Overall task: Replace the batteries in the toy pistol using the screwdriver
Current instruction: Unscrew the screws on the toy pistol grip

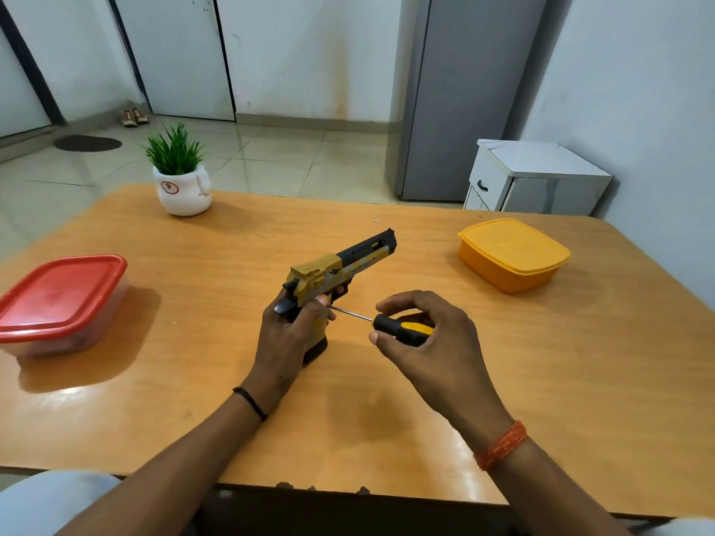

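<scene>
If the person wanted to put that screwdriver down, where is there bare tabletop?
Bare table lies right of the right hand, below the yellow box. Also between the red-lidded box and left hand, and beyond the toy pistol. It is crowded only around the hands.

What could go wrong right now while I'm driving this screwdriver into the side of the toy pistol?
The screwdriver tip meets the toy pistol right beside your left hand's fingers, so a slip could jab them. Your right hand holds the handle at an angle, which might strip the screw. A freed screw could roll off across the table.
</scene>
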